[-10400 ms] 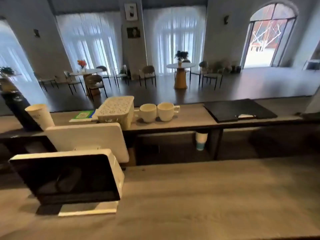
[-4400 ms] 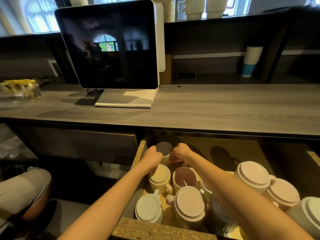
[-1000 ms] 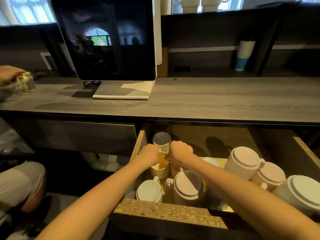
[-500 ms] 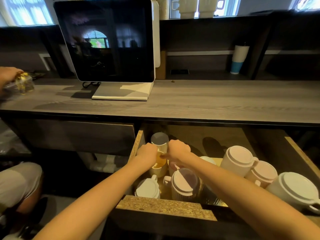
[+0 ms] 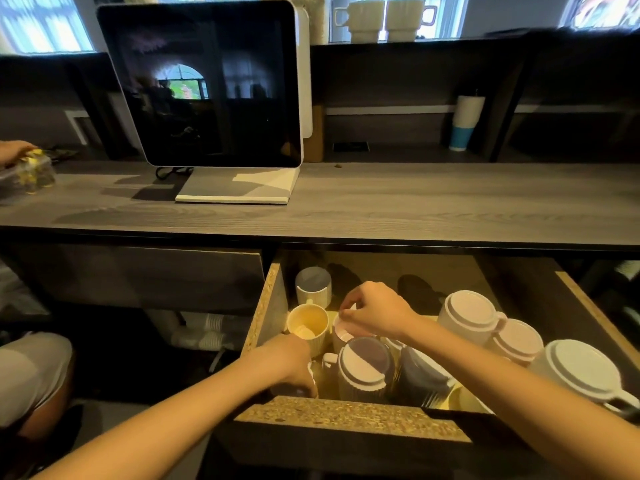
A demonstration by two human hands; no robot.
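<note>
Pink mug (image 5: 342, 338) sits upright in the open drawer (image 5: 346, 415), left half, mouth up, long axis vertical. We can't see which way its handle points. Right hand (image 5: 375, 315) pinches its far rim between thumb and fingertips, wrist above the mug.

Change since half a second ago: both hands were bunched together over the cream mug (image 5: 308, 327). Now they have split. The right hand has slid over to the pink mug, and the left hand (image 5: 289, 360) has dropped to the drawer's front left corner. Its fingers curl down over something white there, but the hand hides it, so we cannot tell if it grips.

The cream mug is uncovered now, upright, mouth up, just left of the pink one and close against it. We read this as the cream mug being done and the pink mug being next, probably a lift or a turn.

The ribbed mug (image 5: 363, 367) stands mouth down just in front of the pink one, tight quarters. More inverted mugs sit to the right. The surface (image 5: 415, 209) above carries a monitor (image 5: 214, 84).
</note>
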